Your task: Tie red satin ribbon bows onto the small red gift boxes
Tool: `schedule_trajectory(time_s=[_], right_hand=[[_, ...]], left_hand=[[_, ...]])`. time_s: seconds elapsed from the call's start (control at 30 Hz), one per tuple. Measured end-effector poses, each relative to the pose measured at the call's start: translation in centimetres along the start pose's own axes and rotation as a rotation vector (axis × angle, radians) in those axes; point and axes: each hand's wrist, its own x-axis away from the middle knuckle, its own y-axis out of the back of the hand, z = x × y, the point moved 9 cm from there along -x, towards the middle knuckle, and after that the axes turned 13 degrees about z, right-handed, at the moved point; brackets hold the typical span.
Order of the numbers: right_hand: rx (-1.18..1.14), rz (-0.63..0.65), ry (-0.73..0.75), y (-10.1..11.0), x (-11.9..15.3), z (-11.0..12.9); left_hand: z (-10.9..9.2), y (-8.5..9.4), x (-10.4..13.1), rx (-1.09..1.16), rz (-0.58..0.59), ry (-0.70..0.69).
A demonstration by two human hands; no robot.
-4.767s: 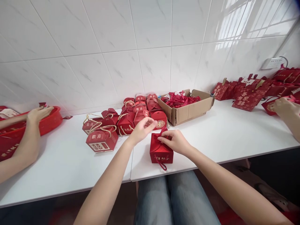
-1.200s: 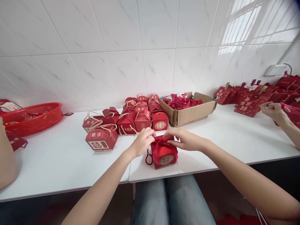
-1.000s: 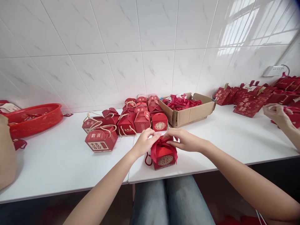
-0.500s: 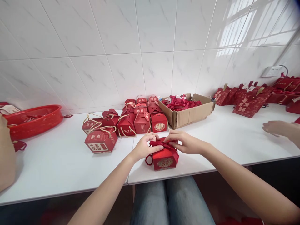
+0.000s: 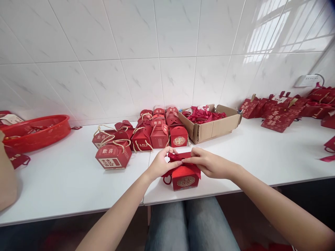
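A small red gift box (image 5: pixel 185 179) with a gold emblem stands near the front edge of the white table. Across its top lies a dark red ribbon (image 5: pixel 176 165), gathered into a bow or knot. My left hand (image 5: pixel 164 163) pinches the ribbon from the left, its thumb along the front. From the right, my right hand (image 5: pixel 206 162) pinches the same ribbon, its index finger meeting the left thumb at the middle. A dark red cord loop (image 5: pixel 167 179) hangs at the box's left side. My fingers partly hide the knot.
Several red boxes with rope handles (image 5: pixel 142 138) stand behind to the left. A cardboard box (image 5: pixel 217 131) holds red ribbons. At the far left are a red plastic basket (image 5: pixel 44 137) and a brown paper bag (image 5: pixel 7 177). Red bags (image 5: pixel 278 118) stand at the right.
My right hand has turned, its index finger now reaching to the ribbon's middle, while the left hand keeps its pinch. Another person's hand at the right has left the view.
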Motion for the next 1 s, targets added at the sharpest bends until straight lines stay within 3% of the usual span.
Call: schedule_trajectory(time_s=[0.23, 0.43, 0.63, 1.0], right_hand=[[-0.045, -0.11, 0.027, 0.7, 0.0, 0.3], [-0.132, -0.156, -0.096, 0.7, 0.3, -1.4], [-0.081, -0.192, -0.159, 1.1, 0.2, -2.2], [-0.182, -0.218, -0.159, 0.4, 0.7, -3.0]], left_hand=[[-0.8, -0.6, -0.2, 0.275, 0.025, -0.011], [-0.8, -0.6, -0.5, 0.116, -0.065, 0.009], [-1.3, -0.8, -0.5, 0.075, -0.033, 0.011], [0.1, -0.9, 0.0, 0.11, -0.091, 0.012]])
